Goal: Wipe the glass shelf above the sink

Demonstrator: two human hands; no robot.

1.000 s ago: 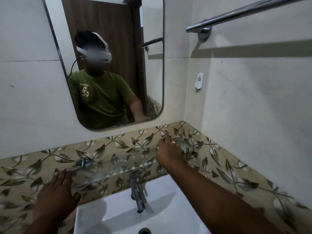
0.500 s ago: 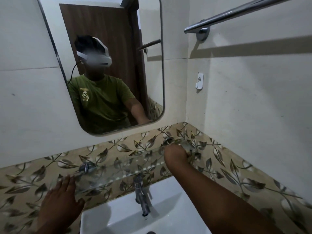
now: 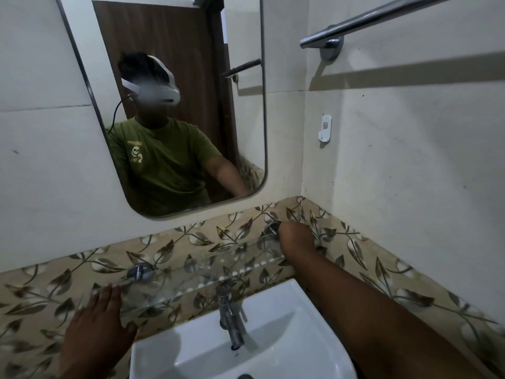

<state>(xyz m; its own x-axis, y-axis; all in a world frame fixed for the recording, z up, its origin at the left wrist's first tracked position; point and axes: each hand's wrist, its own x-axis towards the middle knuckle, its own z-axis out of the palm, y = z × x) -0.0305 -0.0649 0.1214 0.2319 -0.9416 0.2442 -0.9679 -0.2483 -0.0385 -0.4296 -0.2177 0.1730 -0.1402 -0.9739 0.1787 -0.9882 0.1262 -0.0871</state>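
The clear glass shelf [image 3: 207, 272] runs along the leaf-patterned tile band above the white sink [image 3: 287, 337], held by two chrome brackets. My left hand [image 3: 95, 324] lies flat on the shelf's left end with its fingers straight, just below the left bracket [image 3: 139, 272]. My right hand [image 3: 296, 239] is at the shelf's far right end, beside the right bracket [image 3: 272, 228]. Only its back and wrist show; the fingers are bent away out of sight. No cloth is visible in either hand.
A chrome tap [image 3: 232, 318] rises from the sink just under the shelf's front edge. A mirror [image 3: 191, 77] hangs above. On the right wall are a steel towel rail [image 3: 382, 20] and a small white hook [image 3: 325, 128]; the wall corner is close to my right hand.
My right hand has slid rightward along the shelf to its far end by the bracket, and its fingers have gone out of sight. My left hand has stayed on the left end.
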